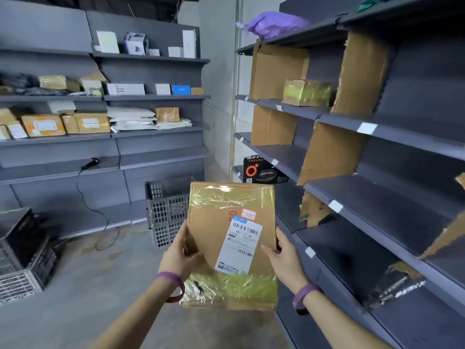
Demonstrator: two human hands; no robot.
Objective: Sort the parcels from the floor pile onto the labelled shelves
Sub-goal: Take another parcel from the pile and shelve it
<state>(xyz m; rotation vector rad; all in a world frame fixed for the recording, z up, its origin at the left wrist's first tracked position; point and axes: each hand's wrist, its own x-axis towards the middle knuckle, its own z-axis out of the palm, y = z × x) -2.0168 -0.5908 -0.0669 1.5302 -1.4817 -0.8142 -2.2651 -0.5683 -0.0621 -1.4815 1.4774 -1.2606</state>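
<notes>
A flat brown cardboard parcel (214,230) with yellowish tape bands and a white shipping label is held upright in front of me. My left hand (180,255) grips its left edge, thumb on the front. My right hand (283,255) grips its right edge. A small red-bordered sticker with handwriting sits above the label. Grey shelves (377,200) with white label tags and cardboard dividers run along the right, close to the parcel.
A grey plastic crate (167,210) stands on the floor behind the parcel. Dark crates (25,250) sit at the left. The back shelves (156,96) hold several boxes and mailers. A taped box (307,93), a black boxed item (261,171) and a purple bag (274,23) sit on the right shelves.
</notes>
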